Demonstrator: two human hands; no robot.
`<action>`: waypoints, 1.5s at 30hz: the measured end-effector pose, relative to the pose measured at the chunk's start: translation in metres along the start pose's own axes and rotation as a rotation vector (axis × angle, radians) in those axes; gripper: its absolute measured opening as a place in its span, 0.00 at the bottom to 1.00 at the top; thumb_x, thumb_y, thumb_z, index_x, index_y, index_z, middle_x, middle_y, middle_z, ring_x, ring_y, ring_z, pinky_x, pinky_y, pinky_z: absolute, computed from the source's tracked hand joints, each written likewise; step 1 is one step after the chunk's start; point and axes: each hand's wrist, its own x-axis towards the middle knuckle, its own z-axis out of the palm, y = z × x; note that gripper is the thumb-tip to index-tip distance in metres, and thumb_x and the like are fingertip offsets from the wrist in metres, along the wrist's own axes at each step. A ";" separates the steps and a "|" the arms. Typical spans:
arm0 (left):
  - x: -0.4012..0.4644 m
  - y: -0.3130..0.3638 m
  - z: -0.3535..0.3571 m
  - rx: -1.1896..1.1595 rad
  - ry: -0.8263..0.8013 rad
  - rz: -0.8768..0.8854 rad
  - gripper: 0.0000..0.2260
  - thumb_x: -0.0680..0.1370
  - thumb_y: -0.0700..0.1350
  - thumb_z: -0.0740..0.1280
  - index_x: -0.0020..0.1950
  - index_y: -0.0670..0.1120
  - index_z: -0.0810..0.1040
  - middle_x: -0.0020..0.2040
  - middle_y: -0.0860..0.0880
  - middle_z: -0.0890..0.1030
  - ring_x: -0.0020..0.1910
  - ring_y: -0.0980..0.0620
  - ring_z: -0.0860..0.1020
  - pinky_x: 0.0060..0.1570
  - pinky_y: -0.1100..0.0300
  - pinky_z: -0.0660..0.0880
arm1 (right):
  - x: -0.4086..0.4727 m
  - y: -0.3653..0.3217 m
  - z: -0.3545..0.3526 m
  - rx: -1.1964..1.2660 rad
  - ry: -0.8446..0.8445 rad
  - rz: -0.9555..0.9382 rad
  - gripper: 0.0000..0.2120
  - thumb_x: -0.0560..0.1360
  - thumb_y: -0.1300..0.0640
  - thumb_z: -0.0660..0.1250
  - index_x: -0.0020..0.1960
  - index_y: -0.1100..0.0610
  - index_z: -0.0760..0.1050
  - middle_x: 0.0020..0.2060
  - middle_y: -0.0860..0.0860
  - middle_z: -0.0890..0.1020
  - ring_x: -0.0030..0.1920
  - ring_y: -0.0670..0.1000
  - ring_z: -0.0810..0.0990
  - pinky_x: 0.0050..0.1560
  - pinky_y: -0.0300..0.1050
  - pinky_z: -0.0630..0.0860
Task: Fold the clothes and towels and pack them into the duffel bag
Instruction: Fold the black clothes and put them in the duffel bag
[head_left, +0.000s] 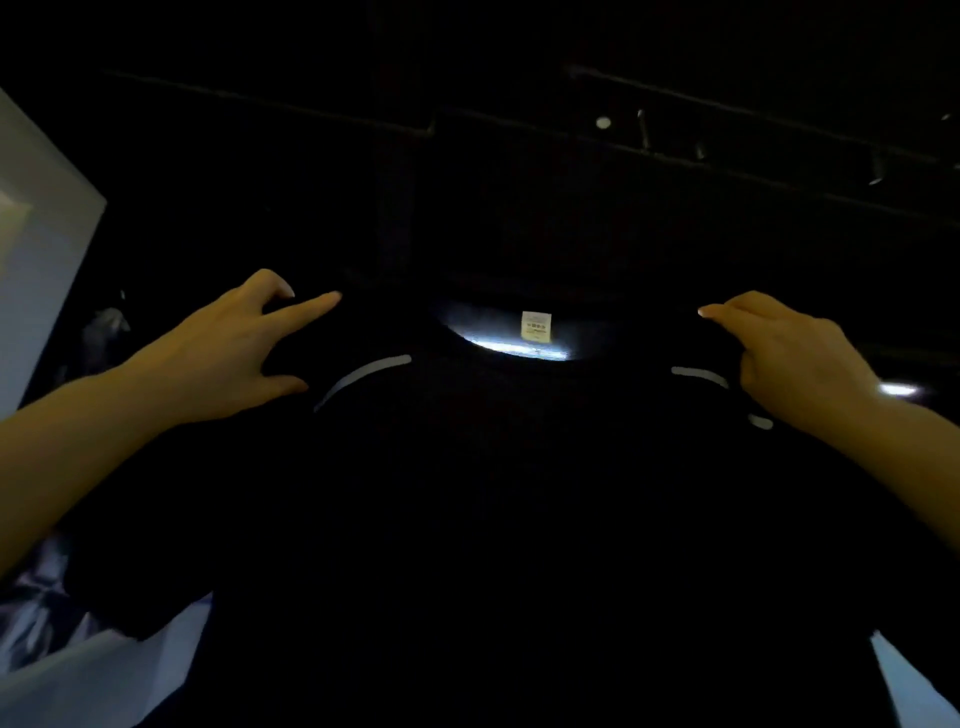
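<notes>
A black shirt (488, 493) with pale curved stripes at the shoulders and a white neck label hangs spread in front of me and fills most of the view. My left hand (244, 348) pinches its left shoulder between thumb and fingers. My right hand (789, 353) grips the right shoulder, fingers curled over the fabric. The neckline sits midway between the hands. No duffel bag shows; the scene is very dark.
A pale wall or panel (41, 249) stands at the far left. Pale fabric or a light surface (78, 670) shows at the lower left and lower right corners. Dark rails with small lights (602, 122) run overhead.
</notes>
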 end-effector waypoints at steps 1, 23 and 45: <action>-0.001 -0.001 0.014 -0.014 -0.040 -0.015 0.42 0.70 0.44 0.75 0.72 0.54 0.49 0.66 0.38 0.64 0.54 0.37 0.72 0.54 0.44 0.73 | -0.003 0.001 0.015 -0.005 -0.010 0.014 0.23 0.77 0.66 0.61 0.71 0.58 0.67 0.67 0.56 0.71 0.56 0.59 0.76 0.43 0.45 0.67; -0.212 0.118 0.571 -0.223 -1.145 0.025 0.32 0.77 0.51 0.64 0.78 0.53 0.54 0.63 0.46 0.65 0.60 0.46 0.70 0.62 0.56 0.68 | -0.299 0.017 0.494 0.012 -1.063 0.129 0.09 0.75 0.61 0.61 0.55 0.56 0.74 0.57 0.53 0.75 0.52 0.57 0.79 0.47 0.48 0.74; -0.210 0.277 0.539 -0.508 -1.372 -0.099 0.50 0.52 0.79 0.23 0.73 0.67 0.37 0.77 0.59 0.36 0.75 0.58 0.36 0.73 0.43 0.35 | -0.365 0.004 0.450 0.267 -1.330 0.345 0.31 0.76 0.31 0.44 0.76 0.41 0.53 0.77 0.45 0.50 0.77 0.49 0.44 0.72 0.64 0.41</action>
